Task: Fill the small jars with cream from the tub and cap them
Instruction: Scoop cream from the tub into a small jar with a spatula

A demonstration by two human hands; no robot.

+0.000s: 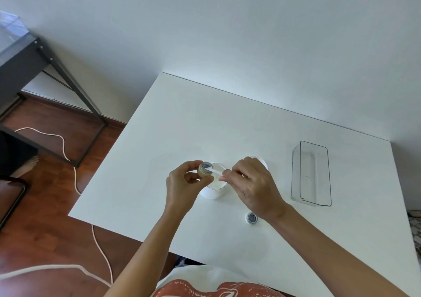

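Two hands work above the open white plastic tub (214, 188): the left hand (182, 182) pinches a light, slippery small tan jar (204, 169) by its sides; the right hand (250, 182) pinches a thin white spatula (215, 171) into its mouth.

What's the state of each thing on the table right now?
small jar: uncapped, tilted, held over the tub by left hand
spatula: pinched by right hand, tip at jar mouth
cream tub: open, upright
jar cap: off, lying on table
clear bin: empty, upright
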